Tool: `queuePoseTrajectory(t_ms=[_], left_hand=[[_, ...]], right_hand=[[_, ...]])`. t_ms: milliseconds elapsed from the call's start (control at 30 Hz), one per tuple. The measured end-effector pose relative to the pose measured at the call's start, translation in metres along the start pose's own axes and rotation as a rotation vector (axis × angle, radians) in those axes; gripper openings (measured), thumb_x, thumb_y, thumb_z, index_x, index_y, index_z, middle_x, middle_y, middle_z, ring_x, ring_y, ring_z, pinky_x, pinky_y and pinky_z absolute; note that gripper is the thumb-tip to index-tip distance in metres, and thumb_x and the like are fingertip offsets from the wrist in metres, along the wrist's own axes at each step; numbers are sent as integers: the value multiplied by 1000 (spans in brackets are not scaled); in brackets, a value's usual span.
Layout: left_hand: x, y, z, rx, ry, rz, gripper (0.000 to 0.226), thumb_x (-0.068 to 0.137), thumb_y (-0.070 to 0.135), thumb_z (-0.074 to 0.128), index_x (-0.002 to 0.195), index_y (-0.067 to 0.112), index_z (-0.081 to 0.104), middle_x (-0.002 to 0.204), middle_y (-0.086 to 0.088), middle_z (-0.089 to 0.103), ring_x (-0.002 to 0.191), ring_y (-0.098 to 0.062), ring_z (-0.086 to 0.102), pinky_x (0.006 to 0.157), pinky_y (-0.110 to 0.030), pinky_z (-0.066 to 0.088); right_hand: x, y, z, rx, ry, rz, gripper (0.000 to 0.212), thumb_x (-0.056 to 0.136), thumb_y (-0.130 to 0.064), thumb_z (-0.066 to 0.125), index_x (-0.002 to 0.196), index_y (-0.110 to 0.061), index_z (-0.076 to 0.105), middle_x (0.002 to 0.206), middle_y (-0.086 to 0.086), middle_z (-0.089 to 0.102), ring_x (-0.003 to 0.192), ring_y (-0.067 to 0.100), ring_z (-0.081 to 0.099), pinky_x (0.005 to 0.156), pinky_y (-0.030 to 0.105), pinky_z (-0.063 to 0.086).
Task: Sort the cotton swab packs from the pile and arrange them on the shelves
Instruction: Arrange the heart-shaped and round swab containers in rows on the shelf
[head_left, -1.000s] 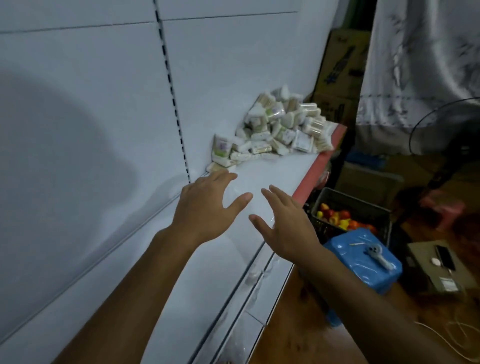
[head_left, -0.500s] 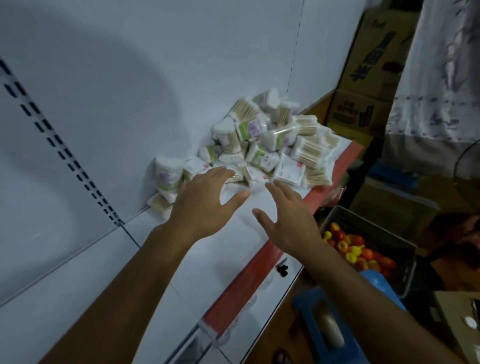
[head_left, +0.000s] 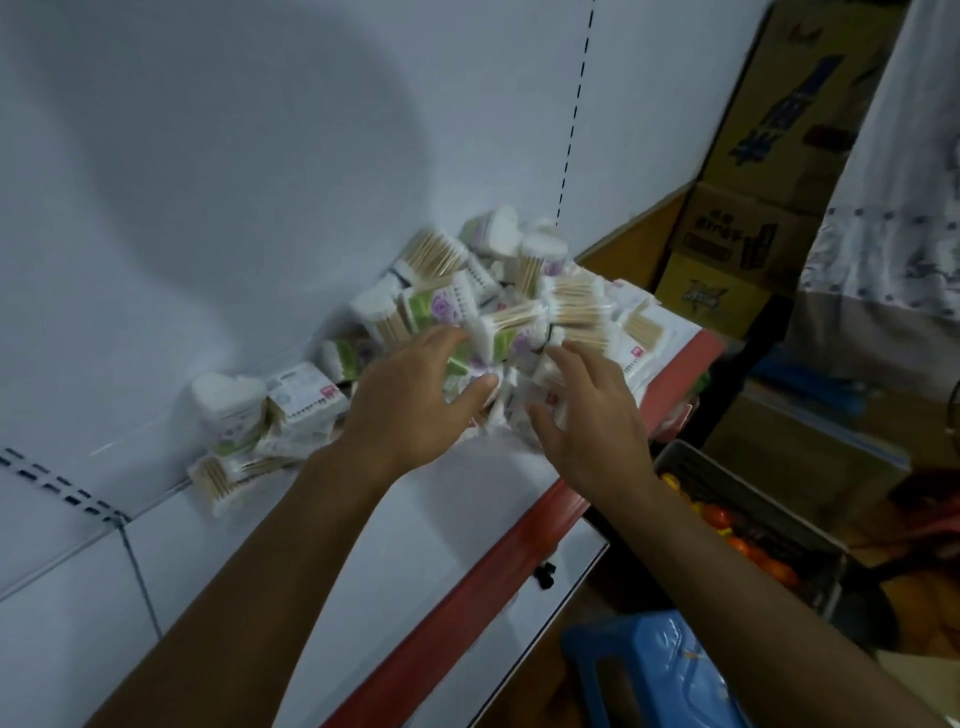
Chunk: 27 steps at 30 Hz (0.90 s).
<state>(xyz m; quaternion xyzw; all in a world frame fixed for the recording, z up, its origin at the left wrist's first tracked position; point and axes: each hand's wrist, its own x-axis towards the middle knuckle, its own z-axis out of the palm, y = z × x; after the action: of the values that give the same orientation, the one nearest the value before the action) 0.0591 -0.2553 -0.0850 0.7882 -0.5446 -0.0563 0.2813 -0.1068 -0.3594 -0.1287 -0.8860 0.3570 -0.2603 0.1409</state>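
No text was legible — motion blur throughout. The cardboard boxes (head_left: 748, 239) stacked at upper right carried dark blue and black printed characters, too smeared to read. Several cotton swab packs (head_left: 306, 400) in the pile showed printed label panels with small red marks and rows of fine print — none could be made out. No numbers or signs were readable elsewhere.
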Motion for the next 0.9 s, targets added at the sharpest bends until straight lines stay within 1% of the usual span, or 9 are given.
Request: queuePoseTrajectory(t_ms=[100, 167, 300, 400, 467, 567, 667, 833, 900], left_hand=[[22, -1, 6, 12, 51, 35, 47, 89, 42, 66, 128, 19, 55, 127, 1, 60, 115, -24, 56, 93, -42, 49], [37, 1, 10, 79, 75, 66, 50, 88, 41, 67, 131, 18, 55, 133, -1, 56, 123, -25, 49, 99, -40, 43], [64, 5, 21, 297, 50, 101, 63, 88, 53, 60, 142, 23, 47, 156, -5, 30, 145, -26, 19, 116, -45, 23], [78, 3, 30, 405, -25, 76, 67, 88, 60, 56, 145, 27, 43, 162, -6, 14, 150, -28, 5, 118, -50, 17], [82, 1, 34, 394, -34, 75, 63, 87, 58, 60, 142, 28, 49, 163, -5, 14, 150, -26, 3, 119, -51, 17], [84, 0, 33, 291, 23, 53, 57, 82, 54, 68, 131, 23, 61, 159, -3, 27, 149, -25, 11, 117, -50, 21], [86, -1, 26, 135, 118, 43, 55, 77, 53, 74, 117, 16, 68, 142, -5, 51, 139, -27, 32, 112, -48, 31], [69, 6, 12, -234, 226, -42, 43, 79, 48, 77, 111, 20, 67, 102, 8, 69, 94, -8, 63, 78, -24, 53], [61, 6, 6, -413, 193, -75, 34, 81, 45, 76, 108, 26, 68, 95, 11, 72, 86, -4, 69, 76, -30, 60]], right_hand=[[13, 10, -6, -11, 67, -3, 56, 83, -21, 71, 134, -9, 52, 140, 12, 49, 129, 31, 42, 105, 44, 39], [20, 14, -9, -4, 90, 30, 57, 83, -22, 73, 135, -10, 52, 140, 10, 49, 128, 28, 41, 106, 39, 36], [24, 26, -8, -26, 108, 35, 63, 82, -24, 76, 136, -7, 51, 141, 15, 49, 130, 32, 42, 107, 42, 34], [29, 36, -6, -19, 85, 45, 64, 82, -29, 76, 136, -8, 49, 142, 13, 47, 131, 29, 39, 109, 41, 31], [33, 42, -6, -20, 70, 39, 64, 83, -33, 75, 136, -9, 49, 143, 12, 47, 130, 27, 37, 108, 38, 29], [39, 48, -6, -3, 41, 4, 62, 86, -37, 70, 137, -9, 49, 144, 12, 46, 132, 28, 38, 109, 42, 32], [43, 49, -7, 49, 26, -23, 57, 89, -40, 64, 137, -12, 50, 145, 10, 45, 134, 26, 37, 110, 37, 29], [56, 34, -9, 201, 75, -94, 58, 92, -47, 56, 137, -11, 49, 138, 8, 53, 129, 17, 41, 105, 26, 30], [62, 19, -14, 349, 52, -72, 57, 92, -46, 58, 138, -14, 47, 134, 0, 54, 123, 9, 45, 101, 17, 32]])
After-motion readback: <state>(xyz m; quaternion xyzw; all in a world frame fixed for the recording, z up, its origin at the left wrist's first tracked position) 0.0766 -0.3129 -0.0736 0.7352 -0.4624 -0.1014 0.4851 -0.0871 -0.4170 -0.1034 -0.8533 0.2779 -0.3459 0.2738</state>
